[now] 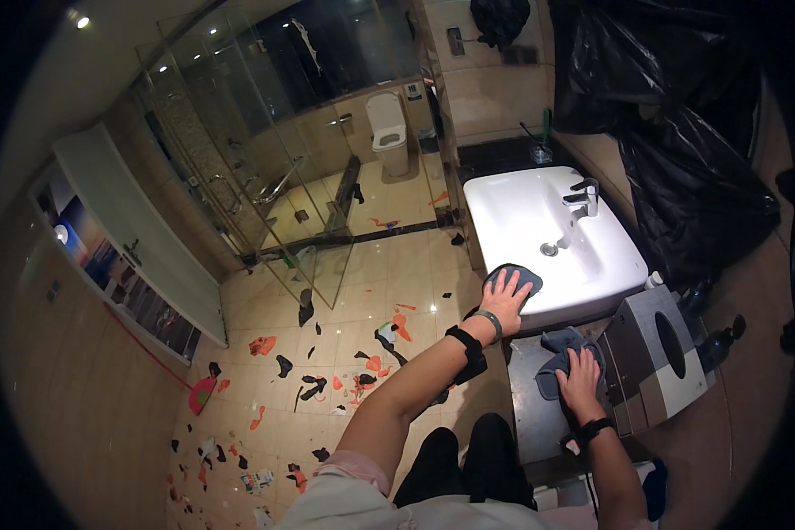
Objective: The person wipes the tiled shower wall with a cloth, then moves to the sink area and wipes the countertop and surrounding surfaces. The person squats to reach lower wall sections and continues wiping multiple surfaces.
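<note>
My left hand [506,300] lies with fingers spread on a dark grey cloth [528,275], at the near left corner of a white washbasin [495,212]. The cloth rests against the basin's rim. My right hand [581,382], fingers stretched out, rests on a crumpled grey cloth [552,360] on the grey countertop [532,415] in front of the basin. What lies under each palm is hidden.
A chrome faucet [583,196] stands on the basin's right side. Right of my right hand is a boxy metallic tissue holder [649,344]; a dark pump bottle [720,344] stands beyond. Black plastic sheeting [680,141] hangs at right. Black and orange scraps [314,387] litter the tiled floor.
</note>
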The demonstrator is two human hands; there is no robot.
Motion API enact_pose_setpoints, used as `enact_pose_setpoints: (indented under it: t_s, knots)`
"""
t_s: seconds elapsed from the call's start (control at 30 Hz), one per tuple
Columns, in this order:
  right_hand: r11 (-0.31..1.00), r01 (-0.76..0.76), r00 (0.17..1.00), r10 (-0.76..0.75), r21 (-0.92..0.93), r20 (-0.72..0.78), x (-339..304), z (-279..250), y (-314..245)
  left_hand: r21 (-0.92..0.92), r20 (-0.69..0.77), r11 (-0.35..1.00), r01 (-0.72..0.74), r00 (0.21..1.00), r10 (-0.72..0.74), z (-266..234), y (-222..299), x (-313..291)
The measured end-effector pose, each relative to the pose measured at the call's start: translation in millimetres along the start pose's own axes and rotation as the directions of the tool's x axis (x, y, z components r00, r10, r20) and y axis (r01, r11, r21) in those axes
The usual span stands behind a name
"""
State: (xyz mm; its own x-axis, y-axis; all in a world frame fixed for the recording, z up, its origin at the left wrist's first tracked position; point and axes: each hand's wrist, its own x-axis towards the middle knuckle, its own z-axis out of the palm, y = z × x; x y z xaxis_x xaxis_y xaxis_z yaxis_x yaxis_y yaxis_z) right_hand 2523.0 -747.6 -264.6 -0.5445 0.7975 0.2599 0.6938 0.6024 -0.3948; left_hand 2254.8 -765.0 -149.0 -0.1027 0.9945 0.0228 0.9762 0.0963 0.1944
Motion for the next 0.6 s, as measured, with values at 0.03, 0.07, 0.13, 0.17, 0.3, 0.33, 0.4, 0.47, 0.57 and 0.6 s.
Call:
enact_pose_setpoints:
  t_s: [0.03,0.07,0.13,0.17,0.3,0.33,0.4,0.47,0.57,0.6]
  knots:
    - [1.0,-0.012,1.0,0.012,-0.002,0.009,3,-1,-1,-0.004,-0.014,1.0,-0.008,1.0,0.007,2,1,-1]
    - [1.0,-0.026,0.999,0.026,-0.003,0.019,6,-2,-3,0.025,-0.004,1.0,-0.017,1.0,0.018,1,5,-3]
    - [0.999,-0.039,0.999,0.039,-0.004,0.026,8,-1,-3,-0.004,0.047,1.0,-0.005,0.999,0.005,6,6,0]
    - [0.999,-0.041,0.999,0.041,-0.005,0.024,9,0,-2,-0.02,0.074,1.0,0.0,0.997,0.001,9,7,1]
    - [0.999,-0.035,0.999,0.036,-0.027,0.029,9,4,-3,0.032,0.052,0.999,0.007,0.999,-0.008,18,5,0]
    - [0.999,-0.035,0.999,0.036,-0.026,0.025,9,5,-4,0.041,0.043,0.999,0.014,0.999,-0.015,20,3,0]
    - [0.999,-0.041,0.999,0.041,-0.023,0.01,8,3,-4,0.062,0.023,0.998,0.019,1.0,-0.02,20,3,1]
    - [0.999,-0.033,0.999,0.034,-0.042,0.005,7,3,-4,0.072,0.006,0.997,0.029,1.0,-0.029,21,3,3]
    - [0.998,-0.025,1.0,0.025,-0.06,0.006,7,4,-2,0.096,-0.103,0.995,-0.018,0.994,0.028,24,4,0]
    - [0.998,-0.02,1.0,0.02,-0.062,0.007,8,6,-1,0.111,-0.154,0.993,-0.041,0.986,0.057,25,5,-5]
